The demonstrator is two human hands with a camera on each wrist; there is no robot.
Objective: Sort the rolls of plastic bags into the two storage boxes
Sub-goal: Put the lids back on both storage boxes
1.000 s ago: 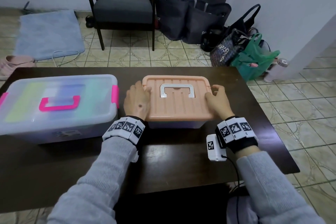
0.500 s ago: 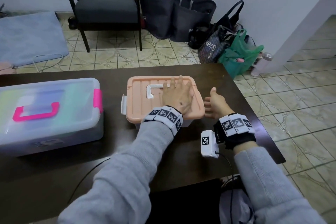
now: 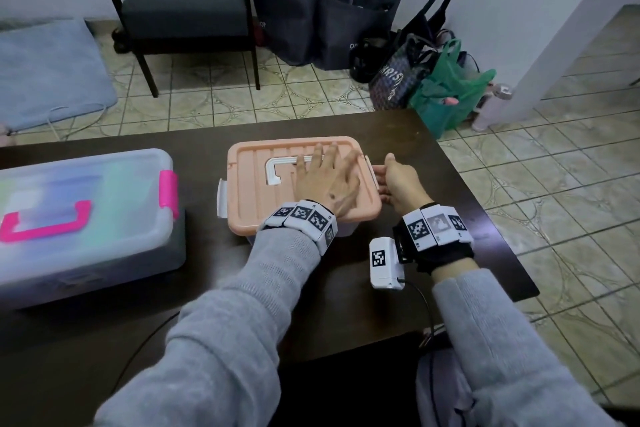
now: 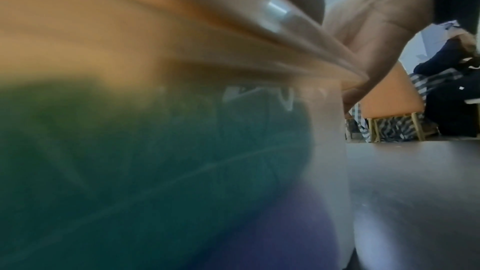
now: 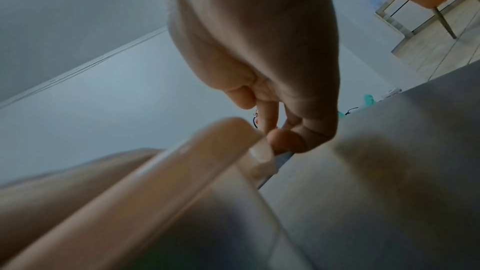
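mostly blurred box contents, left hand (image 3: 325,184) flat on peach lid (image 3: 258,194)

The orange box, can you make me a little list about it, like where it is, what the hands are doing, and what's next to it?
orange box: on the dark table, lid on
left latch: flipped out
left hand: flat on the lid
right hand: fingers at the right latch
handle: white, folded flat
neighbour: clear box with pink handle, closed, to the left
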